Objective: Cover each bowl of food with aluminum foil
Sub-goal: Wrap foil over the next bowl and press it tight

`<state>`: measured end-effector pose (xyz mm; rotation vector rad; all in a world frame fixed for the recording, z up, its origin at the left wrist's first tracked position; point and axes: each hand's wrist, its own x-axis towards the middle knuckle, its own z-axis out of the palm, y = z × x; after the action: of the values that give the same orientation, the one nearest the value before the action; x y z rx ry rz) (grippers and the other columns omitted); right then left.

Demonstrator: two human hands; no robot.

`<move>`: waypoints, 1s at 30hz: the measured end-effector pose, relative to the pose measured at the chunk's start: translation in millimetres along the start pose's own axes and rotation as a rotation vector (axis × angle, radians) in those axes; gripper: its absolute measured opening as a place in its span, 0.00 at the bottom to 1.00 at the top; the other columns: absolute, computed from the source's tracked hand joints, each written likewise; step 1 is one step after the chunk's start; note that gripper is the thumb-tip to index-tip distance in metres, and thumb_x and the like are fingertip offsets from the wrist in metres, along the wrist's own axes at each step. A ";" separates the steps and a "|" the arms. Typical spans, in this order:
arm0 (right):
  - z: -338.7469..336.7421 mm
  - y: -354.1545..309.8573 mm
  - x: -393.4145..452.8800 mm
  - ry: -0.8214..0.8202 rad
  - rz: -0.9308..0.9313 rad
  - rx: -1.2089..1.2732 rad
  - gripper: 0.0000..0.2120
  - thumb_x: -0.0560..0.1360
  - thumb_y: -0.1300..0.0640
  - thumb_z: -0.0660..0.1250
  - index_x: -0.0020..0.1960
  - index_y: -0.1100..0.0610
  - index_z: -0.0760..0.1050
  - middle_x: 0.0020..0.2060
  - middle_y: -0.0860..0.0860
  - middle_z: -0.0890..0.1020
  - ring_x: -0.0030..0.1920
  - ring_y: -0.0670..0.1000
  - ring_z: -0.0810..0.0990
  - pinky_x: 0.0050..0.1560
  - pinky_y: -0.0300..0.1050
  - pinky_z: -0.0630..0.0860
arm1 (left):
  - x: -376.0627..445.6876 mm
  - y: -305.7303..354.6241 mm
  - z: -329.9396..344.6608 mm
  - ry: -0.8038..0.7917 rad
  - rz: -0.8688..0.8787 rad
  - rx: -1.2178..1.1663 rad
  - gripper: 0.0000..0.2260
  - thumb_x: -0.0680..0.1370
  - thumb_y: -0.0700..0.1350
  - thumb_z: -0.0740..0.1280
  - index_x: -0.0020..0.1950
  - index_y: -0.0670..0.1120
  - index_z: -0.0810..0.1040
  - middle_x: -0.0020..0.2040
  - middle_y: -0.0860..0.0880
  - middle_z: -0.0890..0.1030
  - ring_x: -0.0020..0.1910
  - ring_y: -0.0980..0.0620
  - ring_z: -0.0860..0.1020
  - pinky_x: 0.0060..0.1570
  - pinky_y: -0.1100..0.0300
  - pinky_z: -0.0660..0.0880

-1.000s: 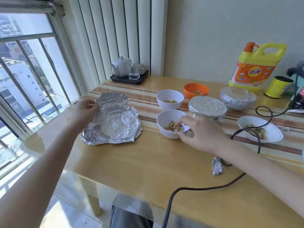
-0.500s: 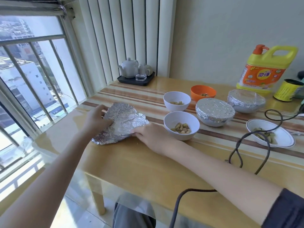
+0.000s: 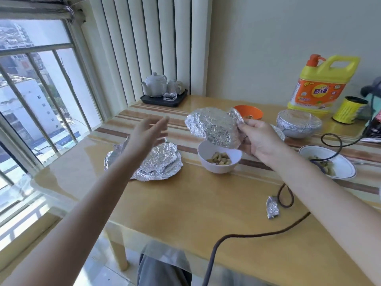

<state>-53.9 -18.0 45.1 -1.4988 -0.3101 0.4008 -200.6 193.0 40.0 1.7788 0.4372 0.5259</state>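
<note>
The right hand point(image 3: 258, 139) pinches a crumpled foil sheet point(image 3: 214, 129) by one edge, hanging just above the white bowl point(image 3: 219, 159) of food near the middle of the counter point(image 3: 185, 203). The left hand point(image 3: 148, 133) is in the air with fingers straight, holding nothing, above the foil pile point(image 3: 158, 164) toward the counter's left edge. Held at one edge only, the sheet may sag into the food or land off-centre, leaving the rim uncovered. Pressing hard could tear it or shove the bowl.
</note>
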 end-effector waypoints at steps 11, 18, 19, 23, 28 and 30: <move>-15.2 51.3 -0.4 0.259 -0.362 -0.856 0.07 0.77 0.55 0.66 0.51 0.57 0.72 0.32 0.52 0.79 0.34 0.54 0.76 0.32 0.47 0.62 | 4.8 -17.9 74.8 -0.031 -0.245 0.006 0.21 0.68 0.34 0.77 0.57 0.44 0.76 0.42 0.47 0.74 0.37 0.53 0.76 0.34 0.64 0.76; -12.5 67.7 6.8 0.328 -0.395 -0.758 0.06 0.78 0.56 0.65 0.52 0.59 0.73 0.34 0.51 0.77 0.36 0.56 0.74 0.36 0.47 0.59 | 1.9 -32.5 83.0 -0.055 -0.142 0.007 0.17 0.74 0.42 0.72 0.62 0.50 0.77 0.55 0.51 0.78 0.53 0.52 0.78 0.49 0.60 0.77; -12.0 68.7 7.5 0.336 -0.384 -0.731 0.05 0.78 0.57 0.65 0.51 0.59 0.73 0.35 0.52 0.77 0.37 0.56 0.74 0.37 0.46 0.60 | 0.1 -35.8 85.7 -0.060 -0.141 -0.032 0.17 0.73 0.46 0.71 0.62 0.52 0.78 0.58 0.50 0.79 0.57 0.51 0.78 0.55 0.55 0.77; -10.6 69.3 9.6 0.329 -0.284 -0.652 0.06 0.79 0.55 0.63 0.49 0.58 0.74 0.36 0.51 0.77 0.39 0.55 0.76 0.38 0.44 0.63 | -5.3 -43.0 100.0 -0.031 -0.226 -0.245 0.12 0.79 0.43 0.63 0.61 0.53 0.78 0.53 0.47 0.82 0.47 0.54 0.78 0.55 0.55 0.75; -6.0 67.9 6.7 0.330 -0.186 -0.614 0.09 0.79 0.54 0.62 0.47 0.59 0.76 0.33 0.50 0.78 0.40 0.54 0.77 0.36 0.44 0.64 | -12.5 -36.1 113.2 0.036 -0.315 -0.318 0.13 0.82 0.42 0.57 0.53 0.52 0.80 0.55 0.48 0.82 0.59 0.50 0.79 0.65 0.51 0.73; -4.9 67.0 -1.3 0.311 -0.184 -0.571 0.09 0.79 0.54 0.62 0.46 0.58 0.76 0.33 0.49 0.78 0.38 0.53 0.76 0.33 0.41 0.67 | -19.5 -32.5 110.5 0.049 -0.326 -0.350 0.13 0.81 0.40 0.57 0.54 0.50 0.80 0.54 0.47 0.82 0.56 0.50 0.79 0.61 0.54 0.74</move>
<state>-57.3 -21.1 -22.0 -2.0386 -0.3254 -0.0847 -155.8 102.7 -18.9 1.3295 0.6169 0.3878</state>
